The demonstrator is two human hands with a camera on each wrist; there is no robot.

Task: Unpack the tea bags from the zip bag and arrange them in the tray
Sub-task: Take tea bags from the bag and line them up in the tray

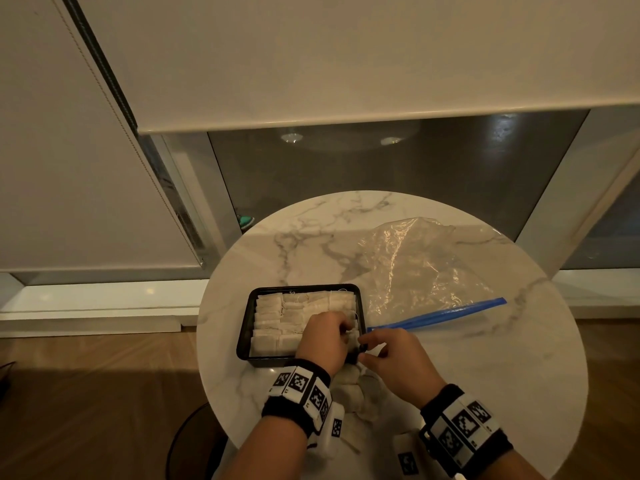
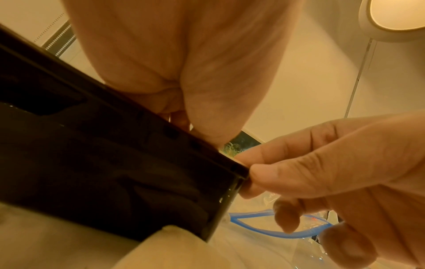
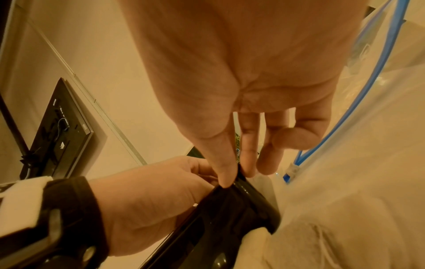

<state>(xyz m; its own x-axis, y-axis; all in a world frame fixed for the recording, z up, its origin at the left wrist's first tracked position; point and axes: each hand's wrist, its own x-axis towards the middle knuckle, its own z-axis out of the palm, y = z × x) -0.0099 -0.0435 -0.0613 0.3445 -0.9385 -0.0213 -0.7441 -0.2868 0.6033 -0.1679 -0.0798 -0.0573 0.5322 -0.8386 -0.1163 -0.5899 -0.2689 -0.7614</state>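
Observation:
A black tray [image 1: 246, 327] on the marble table holds rows of white tea bags [image 1: 273, 318]. My left hand [image 1: 341, 332] reaches into the tray's right front part, fingers curled down round a tea bag [image 1: 352, 336] there; the fingertips are hidden. My right hand [image 1: 362, 351] pinches the tray's front right corner between thumb and forefinger, which shows plainly in the right wrist view [image 3: 232, 179] and in the left wrist view [image 2: 248, 172]. The clear zip bag [image 1: 415, 265] with its blue zip strip [image 1: 440, 315] lies flat to the right of the tray.
Several loose tea bags [image 1: 349, 393] lie on the round marble table [image 1: 294, 230] between my wrists, just in front of the tray. The table's edge curves close on the left and near side. A window and blinds stand behind.

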